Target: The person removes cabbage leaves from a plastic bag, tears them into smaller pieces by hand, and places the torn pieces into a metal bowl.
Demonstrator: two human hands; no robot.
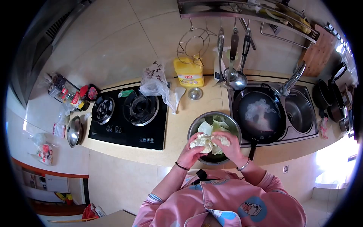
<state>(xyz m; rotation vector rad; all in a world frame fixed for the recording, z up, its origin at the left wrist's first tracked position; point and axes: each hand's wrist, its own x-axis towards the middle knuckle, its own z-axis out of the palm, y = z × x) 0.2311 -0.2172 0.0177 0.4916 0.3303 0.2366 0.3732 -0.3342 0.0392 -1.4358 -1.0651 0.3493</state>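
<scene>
Pale cabbage leaves (202, 141) are held between my two hands over a steel bowl (237, 128). My left hand (192, 150) is closed around the left side of the leaves. On the right, my right hand (231, 147) grips the same bunch with bent fingers. More cabbage pieces (221, 125) lie in the bowl below and behind my hands. The bowl stands near the counter's front edge, and my hands hide part of its inside.
A black frying pan (245, 128) with liquid sits over the sink (302, 113), its handle pointing towards me. The gas stove (151, 132) is on the left, with a plastic bag (154, 85) at its back corner. A yellow jug (189, 75) and round lid (195, 93) stand behind the bowl.
</scene>
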